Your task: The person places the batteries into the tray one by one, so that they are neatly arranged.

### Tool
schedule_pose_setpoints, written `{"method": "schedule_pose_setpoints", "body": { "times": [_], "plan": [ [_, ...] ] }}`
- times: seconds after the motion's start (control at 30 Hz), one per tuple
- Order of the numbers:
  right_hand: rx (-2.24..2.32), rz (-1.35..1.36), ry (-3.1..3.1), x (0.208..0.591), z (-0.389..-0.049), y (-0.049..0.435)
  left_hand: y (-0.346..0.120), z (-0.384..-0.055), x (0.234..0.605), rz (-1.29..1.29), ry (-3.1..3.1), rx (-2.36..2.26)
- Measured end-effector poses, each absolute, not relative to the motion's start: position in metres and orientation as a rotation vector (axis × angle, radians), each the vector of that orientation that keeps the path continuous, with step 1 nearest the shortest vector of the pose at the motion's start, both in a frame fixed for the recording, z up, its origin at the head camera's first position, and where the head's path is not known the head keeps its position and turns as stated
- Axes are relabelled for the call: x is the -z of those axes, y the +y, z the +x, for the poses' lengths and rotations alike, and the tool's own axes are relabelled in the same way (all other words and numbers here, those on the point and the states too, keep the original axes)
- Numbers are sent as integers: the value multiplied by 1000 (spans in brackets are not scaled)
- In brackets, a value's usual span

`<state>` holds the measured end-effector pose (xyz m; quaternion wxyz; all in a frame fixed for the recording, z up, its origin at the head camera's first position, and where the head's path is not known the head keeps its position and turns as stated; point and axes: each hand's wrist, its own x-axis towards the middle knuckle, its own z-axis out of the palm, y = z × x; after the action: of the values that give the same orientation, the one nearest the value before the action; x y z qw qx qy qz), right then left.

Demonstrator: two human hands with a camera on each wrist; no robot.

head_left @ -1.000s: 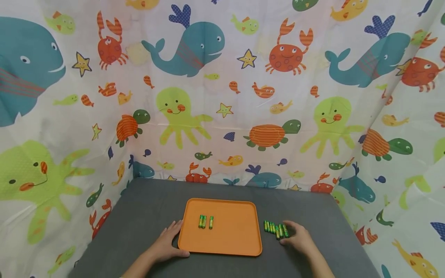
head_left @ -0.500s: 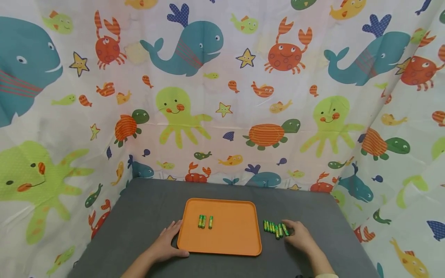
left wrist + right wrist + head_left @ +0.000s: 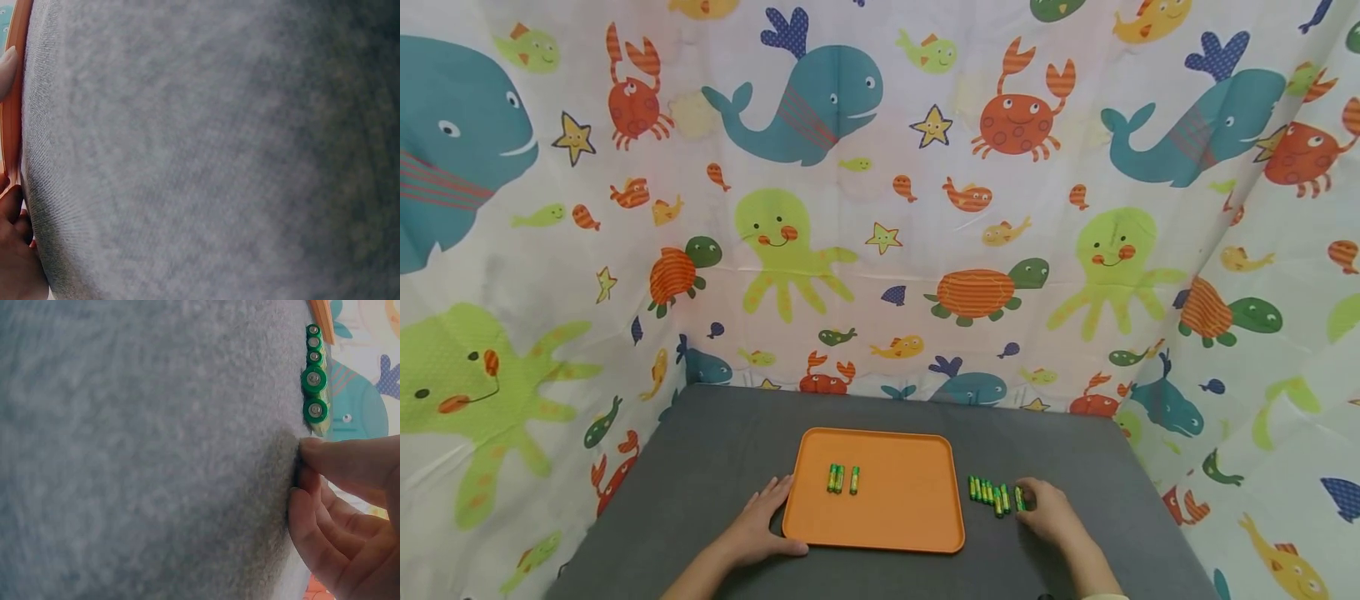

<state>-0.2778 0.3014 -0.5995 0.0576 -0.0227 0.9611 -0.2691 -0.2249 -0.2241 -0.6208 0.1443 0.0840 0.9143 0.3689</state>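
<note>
Fingers of the right hand [image 3: 1054,515] pinch one green battery [image 3: 1019,499] between thumb and fingertips, holding it roughly upright to the head view at the right end of the group; in the right wrist view that battery is mostly hidden. A narrow strip of grey desk [image 3: 1067,450] separates it from the cluster of batteries [image 3: 984,490], which lie close side by side, the two nearest the hand set a little closer to the person than the others. Another strip of desk runs between the cluster and the right rim of the orange tray [image 3: 910,508]. The left hand [image 3: 751,527] is spread at the tray's left side, its fingers extended and relaxed along the left rim and its thumb at the near left corner, clenched on nothing. Inside the tray, well within the raised edge, lie a touching pair of batteries [image 3: 836,478] and a lone battery [image 3: 854,481] just to their right; the wide orange floor stretches from there to the right and near rims. Desk surface continues beyond the tray's far rim to the printed cloth [image 3: 820,283], and rightward past the right hand.
</note>
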Motion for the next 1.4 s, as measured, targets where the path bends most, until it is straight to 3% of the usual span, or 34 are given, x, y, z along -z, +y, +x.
{"method": "schedule_pose_setpoints", "body": {
  "times": [0.23, 0.6, 1.4],
  "plan": [
    [722, -62, 2969, 596, -273, 308, -223, -224, 621, 249, 2632, -1063],
    [1067, 129, 2923, 588, -267, 306, -223, -223, 620, 221, 2615, -1073],
    [1468, -38, 2787, 544, -270, 242, -222, -221, 622, 200, 2620, -1053]
  ]
}}
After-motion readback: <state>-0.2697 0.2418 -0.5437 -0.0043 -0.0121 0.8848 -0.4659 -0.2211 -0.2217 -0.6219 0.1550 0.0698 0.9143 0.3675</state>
